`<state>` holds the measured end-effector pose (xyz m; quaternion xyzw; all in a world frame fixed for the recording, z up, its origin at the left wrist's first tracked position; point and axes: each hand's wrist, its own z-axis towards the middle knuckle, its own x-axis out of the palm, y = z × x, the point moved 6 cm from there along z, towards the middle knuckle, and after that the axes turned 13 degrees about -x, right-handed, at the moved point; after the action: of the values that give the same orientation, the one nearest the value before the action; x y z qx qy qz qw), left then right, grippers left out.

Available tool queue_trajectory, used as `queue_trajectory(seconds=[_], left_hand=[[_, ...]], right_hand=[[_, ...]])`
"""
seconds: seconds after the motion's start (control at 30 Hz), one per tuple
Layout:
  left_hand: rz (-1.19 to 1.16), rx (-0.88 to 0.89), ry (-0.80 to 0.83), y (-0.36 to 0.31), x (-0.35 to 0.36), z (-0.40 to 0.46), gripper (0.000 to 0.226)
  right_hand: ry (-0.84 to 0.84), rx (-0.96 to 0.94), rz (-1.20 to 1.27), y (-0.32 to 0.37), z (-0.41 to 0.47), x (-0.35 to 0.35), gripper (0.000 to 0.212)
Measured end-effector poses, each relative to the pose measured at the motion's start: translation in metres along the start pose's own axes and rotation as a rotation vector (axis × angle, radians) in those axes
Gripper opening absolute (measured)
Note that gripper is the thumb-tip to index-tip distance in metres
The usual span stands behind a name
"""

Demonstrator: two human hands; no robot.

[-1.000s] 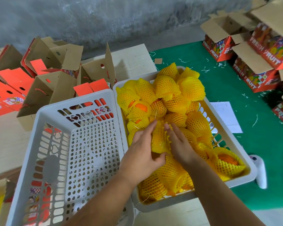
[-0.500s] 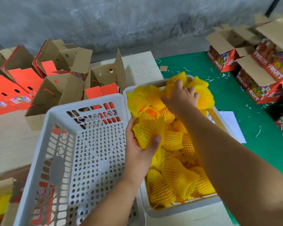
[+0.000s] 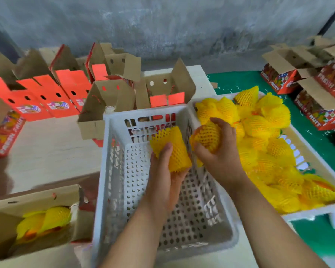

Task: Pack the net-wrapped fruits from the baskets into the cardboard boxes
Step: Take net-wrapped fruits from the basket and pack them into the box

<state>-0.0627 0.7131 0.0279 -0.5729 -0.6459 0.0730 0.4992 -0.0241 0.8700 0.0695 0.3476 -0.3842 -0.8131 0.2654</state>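
Two yellow foam-net-wrapped fruits (image 3: 172, 149) are held above an empty white perforated plastic basket (image 3: 112, 171). A 2nd white basket (image 3: 317, 209) at right is piled w/ wrapped fruit. Open brown cardboard box (image 3: 37, 198), lower left, holds a few.

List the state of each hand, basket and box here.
left hand: gripping a net-wrapped fruit
right hand: gripping another wrapped fruit
middle basket: empty
right basket: full of wrapped fruits
near-left box: open, partly filled
far boxes: flaps open
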Motion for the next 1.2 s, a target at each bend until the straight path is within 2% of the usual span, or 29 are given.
queue_trajectory(seconds=[0.07, 0.13, 0.2, 0.27, 0.37, 0.4, 0.47, 0.5, 0.57, 0.63, 0.7, 0.8, 0.87, 0.93, 1.0, 1.07, 1.1, 1.13, 1.2], left_hand=[[0.079, 0.05, 0.018, -0.025, -0.033, -0.02, 0.07], [0.148, 0.098, -0.059, -0.053, -0.084, -0.047, 0.07], [0.209, 0.118, -0.112, -0.077, -0.144, -0.077, 0.069], [0.236, 0.141, -0.159, -0.103, -0.203, -0.105, 0.069], [0.316, 0.183, -0.265, -0.139, -0.284, -0.133, 0.067], [0.33, 0.159, -0.276, -0.145, -0.305, -0.138, 0.065], [0.298, 0.04, -0.29, -0.149, -0.341, -0.143, 0.065], [0.256, -0.026, -0.306, -0.148, -0.358, -0.144, 0.062], [0.189, -0.104, -0.358, -0.149, -0.388, -0.144, 0.04], [0.326, -0.086, -0.428, -0.154, -0.411, -0.146, 0.025], [0.596, -0.067, -0.447, -0.156, -0.422, -0.145, 0.039], [0.775, -0.118, -0.454, -0.154, -0.432, -0.14, 0.059], [0.838, -0.151, -0.464, -0.155, -0.431, -0.142, 0.062], [0.862, -0.174, -0.45, -0.152, -0.43, -0.141, 0.066], [0.815, -0.173, -0.38, -0.146, -0.428, -0.14, 0.074], [0.721, -0.212, -0.228, -0.139, -0.42, -0.141, 0.081], [0.672, -0.24, -0.161, -0.138, -0.417, -0.144, 0.08], [0.613, -0.264, -0.108, -0.139, -0.414, -0.147, 0.077], [0.569, -0.275, -0.077, -0.144, -0.416, -0.154, 0.078]], right_hand=[[0.097, 0.101, 0.193, 0.035, -0.032, 0.047, 0.061], [0.073, 0.229, 0.432, 0.067, -0.059, 0.094, 0.037], [0.059, 0.3, 0.533, 0.097, -0.087, 0.146, 0.027], [0.076, 0.29, 0.442, 0.125, -0.113, 0.197, 0.029], [0.178, 0.328, 0.326, 0.153, -0.141, 0.272, 0.051], [0.237, 0.346, 0.29, 0.158, -0.146, 0.294, 0.052], [0.375, 0.339, 0.217, 0.163, -0.151, 0.329, 0.035], [0.438, 0.294, 0.188, 0.166, -0.151, 0.342, 0.03], [0.594, 0.101, 0.058, 0.166, -0.152, 0.368, 0.045], [0.863, 0.006, -0.246, 0.15, -0.162, 0.395, 0.044], [1.157, -0.113, -0.652, 0.123, -0.172, 0.416, 0.061], [1.327, -0.147, -0.793, 0.111, -0.173, 0.425, 0.06], [1.284, -0.158, -0.786, 0.115, -0.172, 0.426, 0.054], [1.055, -0.1, -0.59, 0.128, -0.171, 0.423, 0.039], [0.817, 0.176, -0.122, 0.146, -0.177, 0.418, 0.025], [0.789, 0.542, 0.405, 0.163, -0.194, 0.424, 0.025], [0.774, 0.661, 0.571, 0.17, -0.2, 0.426, 0.027], [0.752, 0.711, 0.637, 0.173, -0.201, 0.425, 0.028], [0.681, 0.697, 0.602, 0.174, -0.198, 0.423, 0.032]])
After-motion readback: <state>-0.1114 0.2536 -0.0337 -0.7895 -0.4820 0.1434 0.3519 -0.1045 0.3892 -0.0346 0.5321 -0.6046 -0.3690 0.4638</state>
